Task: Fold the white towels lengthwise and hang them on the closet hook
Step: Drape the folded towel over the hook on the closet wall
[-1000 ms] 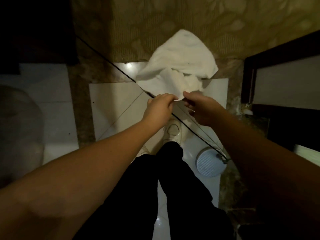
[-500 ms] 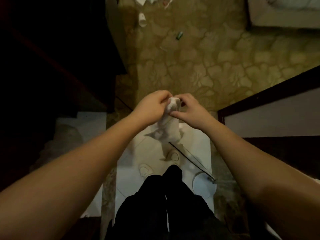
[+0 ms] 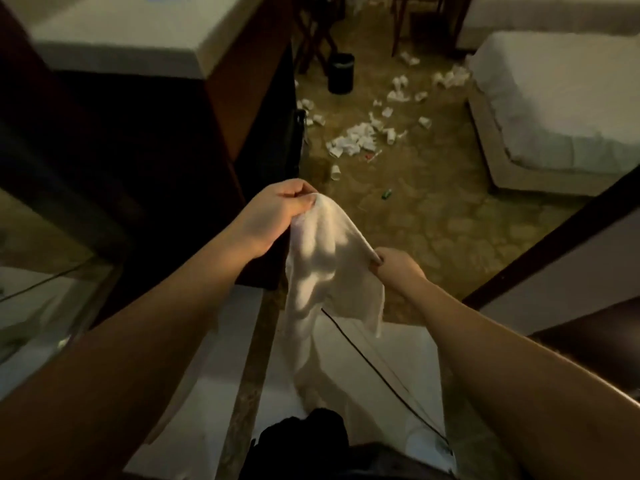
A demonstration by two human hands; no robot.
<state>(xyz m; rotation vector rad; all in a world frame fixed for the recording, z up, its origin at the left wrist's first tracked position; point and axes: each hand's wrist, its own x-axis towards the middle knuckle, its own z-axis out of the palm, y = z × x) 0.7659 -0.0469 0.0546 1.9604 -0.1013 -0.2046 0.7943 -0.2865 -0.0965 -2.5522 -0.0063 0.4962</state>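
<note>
A white towel (image 3: 322, 271) hangs in the air in front of me, draped down toward the floor. My left hand (image 3: 277, 211) pinches its top corner, held higher and farther out. Lower down, my right hand (image 3: 394, 268) grips the towel's right edge. The cloth sags between the two hands and its long tail drops past my knees. No closet hook shows in this view.
A dark wooden closet (image 3: 173, 150) stands at the left. Crumpled paper litter (image 3: 356, 140) and a black bin (image 3: 341, 73) lie on the patterned carpet ahead. A white bed (image 3: 561, 98) fills the right. A dark door frame (image 3: 554, 237) runs diagonally at right; a black cable (image 3: 374, 368) crosses the tiles.
I lifted the towel off the floor and raised my head toward the room. My hands, close together before, have spread apart, the left rising and the right dropping along the edge.
</note>
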